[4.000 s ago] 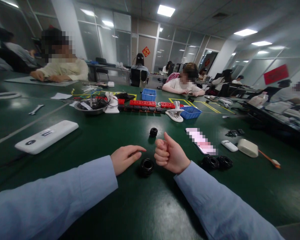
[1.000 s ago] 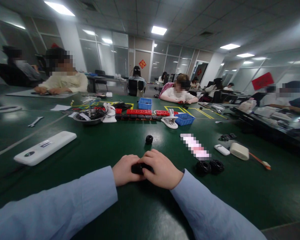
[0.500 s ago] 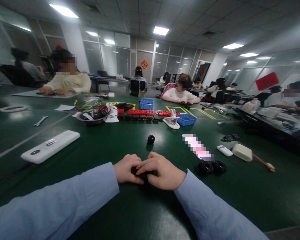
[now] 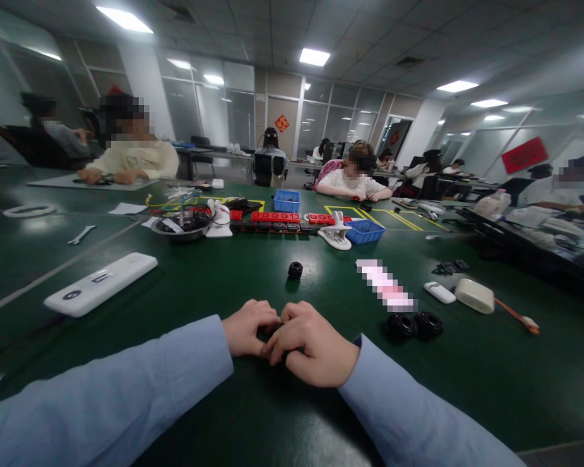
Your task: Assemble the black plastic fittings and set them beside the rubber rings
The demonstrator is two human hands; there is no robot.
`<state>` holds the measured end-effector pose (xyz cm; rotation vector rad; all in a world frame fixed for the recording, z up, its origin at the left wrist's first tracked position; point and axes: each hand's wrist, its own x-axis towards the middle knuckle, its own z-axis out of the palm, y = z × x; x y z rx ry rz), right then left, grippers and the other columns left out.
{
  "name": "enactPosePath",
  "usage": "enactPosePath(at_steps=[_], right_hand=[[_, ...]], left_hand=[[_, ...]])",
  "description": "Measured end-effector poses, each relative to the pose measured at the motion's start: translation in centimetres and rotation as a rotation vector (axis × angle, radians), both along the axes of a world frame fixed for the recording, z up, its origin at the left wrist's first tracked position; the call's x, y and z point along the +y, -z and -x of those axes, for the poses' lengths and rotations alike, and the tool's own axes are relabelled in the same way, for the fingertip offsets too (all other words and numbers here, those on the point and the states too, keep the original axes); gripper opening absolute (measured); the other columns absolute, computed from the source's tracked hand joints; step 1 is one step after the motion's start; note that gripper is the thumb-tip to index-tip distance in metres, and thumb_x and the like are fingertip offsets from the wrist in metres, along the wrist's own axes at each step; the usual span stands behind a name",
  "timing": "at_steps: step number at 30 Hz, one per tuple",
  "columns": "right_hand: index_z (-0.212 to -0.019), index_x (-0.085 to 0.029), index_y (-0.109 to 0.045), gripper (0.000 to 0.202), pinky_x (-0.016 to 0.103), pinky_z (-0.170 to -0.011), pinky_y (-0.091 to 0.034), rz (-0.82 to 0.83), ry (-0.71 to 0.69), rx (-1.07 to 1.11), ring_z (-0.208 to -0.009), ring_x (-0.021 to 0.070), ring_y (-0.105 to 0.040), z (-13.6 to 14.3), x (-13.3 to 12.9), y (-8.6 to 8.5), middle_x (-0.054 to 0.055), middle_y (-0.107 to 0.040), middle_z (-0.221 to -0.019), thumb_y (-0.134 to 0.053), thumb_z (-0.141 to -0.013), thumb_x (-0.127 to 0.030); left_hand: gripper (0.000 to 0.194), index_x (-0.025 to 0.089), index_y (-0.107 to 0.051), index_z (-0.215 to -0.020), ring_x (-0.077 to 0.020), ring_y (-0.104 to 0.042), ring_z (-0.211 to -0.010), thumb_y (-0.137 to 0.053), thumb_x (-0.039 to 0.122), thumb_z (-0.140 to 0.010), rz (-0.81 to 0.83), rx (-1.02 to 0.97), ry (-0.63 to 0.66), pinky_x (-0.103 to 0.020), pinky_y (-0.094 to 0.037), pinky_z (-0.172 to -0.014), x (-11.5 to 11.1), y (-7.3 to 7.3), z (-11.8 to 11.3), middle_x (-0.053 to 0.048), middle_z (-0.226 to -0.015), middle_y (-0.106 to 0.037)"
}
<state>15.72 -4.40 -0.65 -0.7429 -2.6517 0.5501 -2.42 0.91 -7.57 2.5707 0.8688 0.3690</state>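
your left hand (image 4: 247, 329), right hand (image 4: 321, 347): fingers half-curled, can't tell hold | risk: knuckles drift forward, knock black ring (image 4: 295, 270)

A lone head-worn camera looks forward and down from just above the near edge of the green surface (image 4: 214, 275), facing the room's far glass wall (image 4: 204, 110).

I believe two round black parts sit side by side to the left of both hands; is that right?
Not quite: the two round black parts sit side by side to the right of both the left hand and the right hand, as the head view shows.
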Motion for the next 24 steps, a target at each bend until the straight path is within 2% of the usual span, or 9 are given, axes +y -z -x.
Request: enactPosePath(at_steps=[3,6,11,15,24], right_hand=[[-0.075,-0.019,-0.068,0.027,0.031,-0.075,-0.035,-0.068,0.077,0.069,-0.075,0.0160,-0.050,0.0,-0.2,0.2,-0.002,-0.069,-0.074,-0.050,-0.065,-0.002],[-0.084,-0.016,-0.067,0.024,0.032,-0.073,-0.036,-0.125,0.251,0.129,-0.075,0.0174,-0.049,0.0,0.0,0.2,0.002,-0.068,-0.078,-0.051,-0.069,-0.006],[-0.096,-0.015,-0.065,0.023,0.034,-0.075,-0.035,-0.139,0.499,0.039,-0.087,0.0211,-0.048,-0.1,0.3,0.1,0.006,-0.065,-0.089,-0.059,-0.076,-0.026],[-0.094,-0.018,-0.065,0.028,0.035,-0.073,-0.032,-0.188,0.513,-0.115,-0.087,0.0214,-0.047,0.0,0.3,0.2,0.006,-0.064,-0.086,-0.059,-0.080,-0.042],[-0.089,-0.019,-0.066,0.021,0.033,-0.071,-0.034,-0.191,0.465,-0.175,-0.082,0.0198,-0.045,0.1,0.6,0.6,0.005,-0.060,-0.081,-0.062,-0.078,-0.037]], left_hand=[[0.031,0.022,-0.062,-0.076,-0.0174,-0.051,-0.079,-0.067,0.051,-0.067,-0.012,0.002,0.016,-0.029,-0.032,-0.071,-0.1,-0.4,0.0,0.003,-0.078,-0.060],[0.034,0.020,-0.060,-0.074,-0.0179,-0.051,-0.078,-0.069,0.052,-0.066,-0.005,0.014,0.014,-0.029,-0.031,-0.069,-0.4,-0.9,-0.1,0.003,-0.075,-0.058],[0.031,0.018,-0.056,-0.074,-0.0173,-0.052,-0.073,-0.067,0.047,-0.069,0.022,-0.011,-0.078,-0.029,-0.032,-0.067,-0.9,-1.3,-0.5,0.003,-0.068,-0.054],[0.030,0.018,-0.053,-0.072,-0.0158,-0.051,-0.069,-0.063,0.046,-0.072,0.025,-0.027,-0.143,-0.029,-0.033,-0.067,-1.1,-1.1,-0.7,0.003,-0.069,-0.054],[0.032,0.018,-0.050,-0.072,-0.0155,-0.050,-0.067,-0.065,0.046,-0.071,0.016,-0.009,-0.161,-0.030,-0.034,-0.067,-1.2,-1.2,-0.8,0.003,-0.068,-0.053]])
